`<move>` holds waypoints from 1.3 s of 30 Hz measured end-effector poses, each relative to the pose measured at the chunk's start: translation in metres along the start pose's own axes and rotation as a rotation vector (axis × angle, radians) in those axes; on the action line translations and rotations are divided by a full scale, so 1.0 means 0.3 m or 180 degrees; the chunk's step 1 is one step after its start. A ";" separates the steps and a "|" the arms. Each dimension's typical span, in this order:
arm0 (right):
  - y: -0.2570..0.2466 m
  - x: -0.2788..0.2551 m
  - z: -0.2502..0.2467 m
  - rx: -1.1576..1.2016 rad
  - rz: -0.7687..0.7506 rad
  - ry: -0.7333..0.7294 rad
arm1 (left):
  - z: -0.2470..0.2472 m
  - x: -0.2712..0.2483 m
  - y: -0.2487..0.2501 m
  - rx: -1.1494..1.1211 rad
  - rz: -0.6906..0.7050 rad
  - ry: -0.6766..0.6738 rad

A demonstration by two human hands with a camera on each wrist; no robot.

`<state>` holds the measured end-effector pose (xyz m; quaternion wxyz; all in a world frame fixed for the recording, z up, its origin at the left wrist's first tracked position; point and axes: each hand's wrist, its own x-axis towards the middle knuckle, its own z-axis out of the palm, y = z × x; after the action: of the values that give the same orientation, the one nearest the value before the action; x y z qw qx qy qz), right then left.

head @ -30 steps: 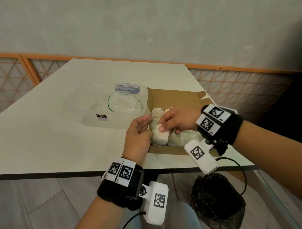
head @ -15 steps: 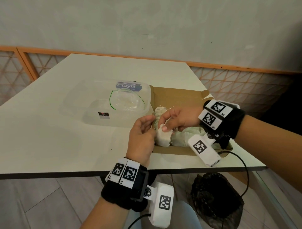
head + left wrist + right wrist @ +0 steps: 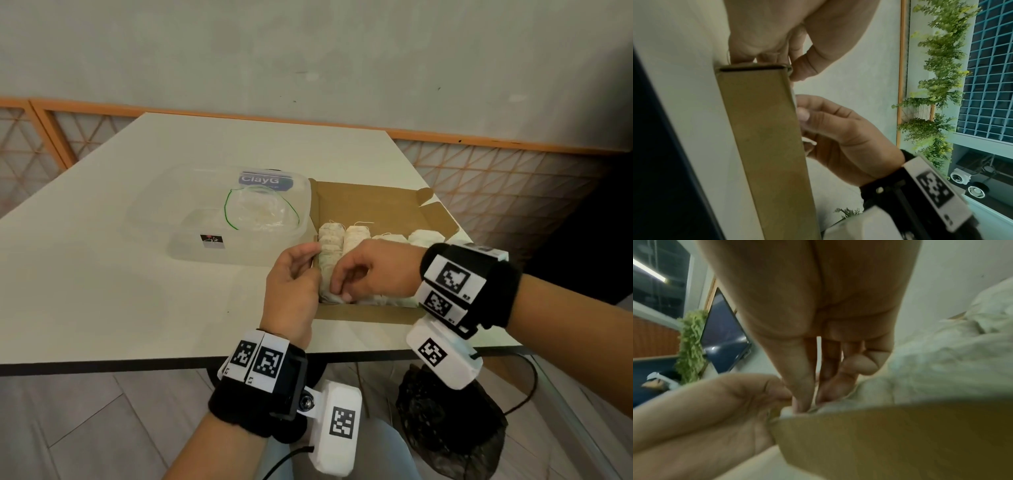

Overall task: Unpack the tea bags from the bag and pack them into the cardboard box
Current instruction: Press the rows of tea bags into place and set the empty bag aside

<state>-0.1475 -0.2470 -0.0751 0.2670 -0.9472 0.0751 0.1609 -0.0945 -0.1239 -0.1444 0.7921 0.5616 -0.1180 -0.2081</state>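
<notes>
- Your left hand sits at the box's near left corner, fingers curled round the left wall.
- Your right hand reaches into the box, fingertips pinching the nearest tea bag at the left wall.
- More tea bags lie in rows inside the box.
- The clear bag lies in a plastic tub just left of the box, on the table.

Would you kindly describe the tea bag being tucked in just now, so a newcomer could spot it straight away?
On the white table lies an open cardboard box beside a clear plastic tub. Its rows of tea bags run front to back; take the leftmost row. The tea bag at its near end is the only one pinched by the right hand.
</notes>
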 end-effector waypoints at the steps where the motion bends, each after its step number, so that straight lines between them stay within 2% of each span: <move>1: 0.000 -0.007 -0.004 -0.0103 -0.0013 -0.0067 | 0.003 -0.002 0.002 0.0001 -0.0018 0.0010; 3: 0.000 -0.039 -0.053 -0.0076 -0.0052 0.0196 | 0.004 -0.007 0.013 0.0020 -0.0052 -0.0015; 5: 0.018 -0.098 -0.128 0.0278 0.0019 0.0885 | -0.005 -0.006 0.041 0.0303 0.0072 -0.0084; 7: 0.070 -0.169 -0.185 0.0694 0.0243 0.1629 | -0.021 0.006 0.091 0.0797 0.0462 -0.0202; 9: 0.146 -0.226 -0.189 0.0728 0.0677 0.1935 | -0.038 0.022 0.160 0.1256 0.0949 -0.0317; 11: 0.223 -0.256 -0.141 0.0585 0.1265 0.1805 | -0.049 0.043 0.226 0.1984 0.1270 -0.0441; 13: 0.288 -0.264 -0.075 0.0442 0.1748 0.1561 | -0.055 0.070 0.268 0.2972 0.1276 -0.0633; 17: 0.360 -0.244 -0.009 0.0467 0.2079 0.1325 | -0.073 0.121 0.281 0.4514 0.0572 -0.0975; 19: 0.366 -0.229 -0.010 0.0540 0.2064 0.1339 | -0.075 0.131 0.275 0.4991 0.0466 -0.0975; 23: 0.346 -0.199 -0.022 0.0430 0.2004 0.1447 | -0.095 0.109 0.266 0.5076 0.0619 -0.0899; 27: 0.285 -0.187 -0.056 -0.0268 0.2105 0.1342 | -0.110 0.076 0.260 0.5072 0.0678 -0.1051; 30: 0.202 -0.151 -0.109 -0.0612 0.1595 0.1720 | -0.115 0.069 0.259 0.4990 0.0658 -0.1045; 33: 0.128 -0.039 -0.149 -0.0642 0.1174 0.1401 | -0.124 0.064 0.257 0.4942 0.0660 -0.1022; 39: 0.037 0.127 -0.164 -0.1280 0.1032 0.0473 | -0.145 0.058 0.251 0.4820 0.0839 -0.0960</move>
<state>-0.1015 -0.2844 -0.0539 0.0379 -0.9660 0.2118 0.1433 -0.0460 -0.0742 -0.0894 0.1870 0.8959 -0.3999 -0.0492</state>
